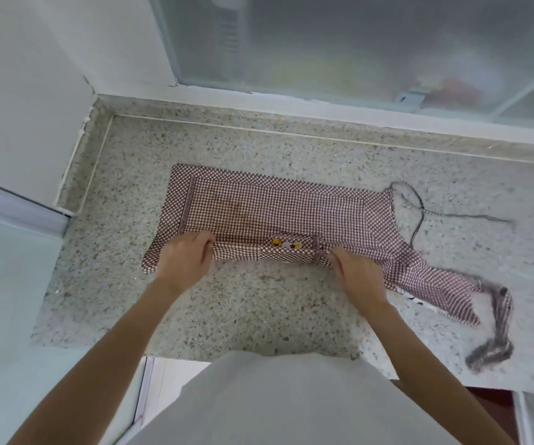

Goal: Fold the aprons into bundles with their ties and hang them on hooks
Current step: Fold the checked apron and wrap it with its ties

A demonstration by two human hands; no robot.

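Between left hand (186,255) and right hand (357,272), fingers curled over the near rolled edge of the checked apron (278,213), lying flat on the speckled tabletop (259,303). Rolling step likely under way; next calls for even turns away from both hands. Right of right hand, ties (496,322) trailing, blurred. No hooks visible; dark object at far right cut off.

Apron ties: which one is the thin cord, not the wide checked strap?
The far tie, looping on the counter off the apron's right end; the near strap is broad.
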